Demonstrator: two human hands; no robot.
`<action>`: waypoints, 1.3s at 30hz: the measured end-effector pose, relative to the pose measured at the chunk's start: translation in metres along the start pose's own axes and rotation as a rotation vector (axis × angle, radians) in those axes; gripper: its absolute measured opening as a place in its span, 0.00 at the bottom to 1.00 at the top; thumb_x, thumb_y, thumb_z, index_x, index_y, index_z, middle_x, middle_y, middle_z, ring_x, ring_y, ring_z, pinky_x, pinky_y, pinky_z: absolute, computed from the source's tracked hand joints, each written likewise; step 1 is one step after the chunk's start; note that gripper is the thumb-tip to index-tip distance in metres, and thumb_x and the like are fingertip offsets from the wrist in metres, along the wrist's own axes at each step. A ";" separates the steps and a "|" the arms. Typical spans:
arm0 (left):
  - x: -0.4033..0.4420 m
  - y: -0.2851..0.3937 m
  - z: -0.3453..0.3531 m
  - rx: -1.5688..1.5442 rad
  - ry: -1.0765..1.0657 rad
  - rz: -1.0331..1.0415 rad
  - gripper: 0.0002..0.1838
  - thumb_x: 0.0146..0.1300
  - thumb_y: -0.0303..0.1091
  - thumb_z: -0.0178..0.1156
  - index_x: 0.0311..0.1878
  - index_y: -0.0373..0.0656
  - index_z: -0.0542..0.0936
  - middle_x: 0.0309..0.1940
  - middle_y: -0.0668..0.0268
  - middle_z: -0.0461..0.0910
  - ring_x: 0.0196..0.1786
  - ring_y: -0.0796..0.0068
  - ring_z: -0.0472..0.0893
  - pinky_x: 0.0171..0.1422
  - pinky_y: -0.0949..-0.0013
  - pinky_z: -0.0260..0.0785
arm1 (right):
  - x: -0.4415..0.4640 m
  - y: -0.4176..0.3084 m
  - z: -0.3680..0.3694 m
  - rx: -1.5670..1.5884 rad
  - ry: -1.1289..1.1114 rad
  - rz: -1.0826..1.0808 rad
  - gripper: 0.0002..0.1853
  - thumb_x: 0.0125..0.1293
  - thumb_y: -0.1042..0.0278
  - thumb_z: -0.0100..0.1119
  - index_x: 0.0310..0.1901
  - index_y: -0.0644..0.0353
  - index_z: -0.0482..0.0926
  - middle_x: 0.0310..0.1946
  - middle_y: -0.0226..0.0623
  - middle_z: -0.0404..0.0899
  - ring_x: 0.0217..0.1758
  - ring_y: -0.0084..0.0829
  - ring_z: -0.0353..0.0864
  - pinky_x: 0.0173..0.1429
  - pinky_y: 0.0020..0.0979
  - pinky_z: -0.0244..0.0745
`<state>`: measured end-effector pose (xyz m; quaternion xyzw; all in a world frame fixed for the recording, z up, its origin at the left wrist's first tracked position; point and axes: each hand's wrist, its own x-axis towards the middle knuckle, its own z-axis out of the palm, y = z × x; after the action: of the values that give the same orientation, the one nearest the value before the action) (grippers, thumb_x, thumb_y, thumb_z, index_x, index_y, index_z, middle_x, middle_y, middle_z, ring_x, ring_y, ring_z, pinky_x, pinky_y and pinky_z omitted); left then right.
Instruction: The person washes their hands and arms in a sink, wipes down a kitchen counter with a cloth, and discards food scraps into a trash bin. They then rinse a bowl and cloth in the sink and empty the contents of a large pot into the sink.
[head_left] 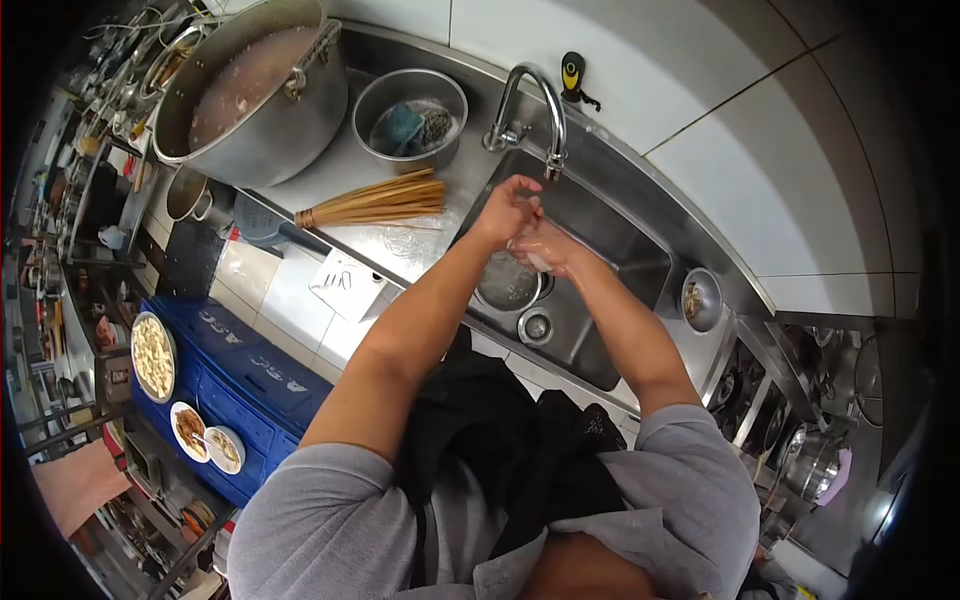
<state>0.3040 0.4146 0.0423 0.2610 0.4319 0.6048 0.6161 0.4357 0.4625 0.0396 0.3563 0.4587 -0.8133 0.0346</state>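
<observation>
Over the steel sink (625, 262), below the curved faucet (555, 125), my two hands meet. My left hand (508, 213) has loosely bent fingers with gaps between them, and nothing shows in it. Touching it from the right, my right hand (546, 246) is wet and holds its fingers stretched toward the left wrist. A whitish gleam lies along its lower edge; whether that is water or lather I cannot tell. Directly beneath the hands stands a metal pot (507, 284) with water in it, partly hidden by them. A drain strainer (536, 326) sits beside the pot.
Left of the sink are a stick brush (375, 200), a steel basin (360, 105) with a blue-green cloth and scourer, and a large pot (300, 140) of pinkish liquid. A small bowl (704, 300) stands right. A blue cooler (240, 355) carries food dishes behind my left arm.
</observation>
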 end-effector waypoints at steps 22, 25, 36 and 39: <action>-0.322 0.039 -0.140 0.634 0.713 -0.093 0.09 0.65 0.29 0.54 0.47 0.38 0.74 0.27 0.65 0.76 0.27 0.76 0.78 0.33 0.71 0.71 | 0.022 0.207 -0.039 -1.942 0.085 -0.054 0.16 0.63 0.66 0.51 0.52 0.50 0.78 0.54 0.40 0.74 0.64 0.39 0.67 0.67 0.62 0.52; -0.407 0.009 -0.171 0.682 0.932 -0.135 0.09 0.64 0.30 0.55 0.45 0.38 0.75 0.28 0.64 0.77 0.25 0.75 0.79 0.29 0.69 0.71 | 0.031 0.190 -0.036 -1.980 0.003 -0.003 0.16 0.64 0.66 0.50 0.52 0.50 0.78 0.55 0.40 0.74 0.65 0.39 0.66 0.66 0.64 0.52; -0.713 -0.158 -0.177 0.386 1.321 -0.815 0.08 0.55 0.27 0.61 0.34 0.34 0.75 0.25 0.58 0.75 0.26 0.60 0.78 0.26 0.58 0.74 | 0.043 0.120 -0.065 -0.451 0.584 -0.221 0.11 0.71 0.64 0.50 0.50 0.53 0.78 0.42 0.38 0.80 0.47 0.34 0.78 0.54 0.39 0.73; -0.713 -0.155 -0.157 0.184 1.417 -0.838 0.07 0.54 0.24 0.59 0.34 0.32 0.74 0.25 0.56 0.74 0.24 0.59 0.77 0.27 0.54 0.78 | 0.021 0.100 -0.072 0.054 0.619 -0.218 0.13 0.73 0.63 0.47 0.55 0.50 0.76 0.46 0.34 0.78 0.49 0.33 0.76 0.54 0.37 0.74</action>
<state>0.3258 -0.3291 -0.0110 -0.3151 0.8272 0.3084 0.3484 0.4982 0.4663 -0.0684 0.5364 0.4610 -0.6771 -0.2031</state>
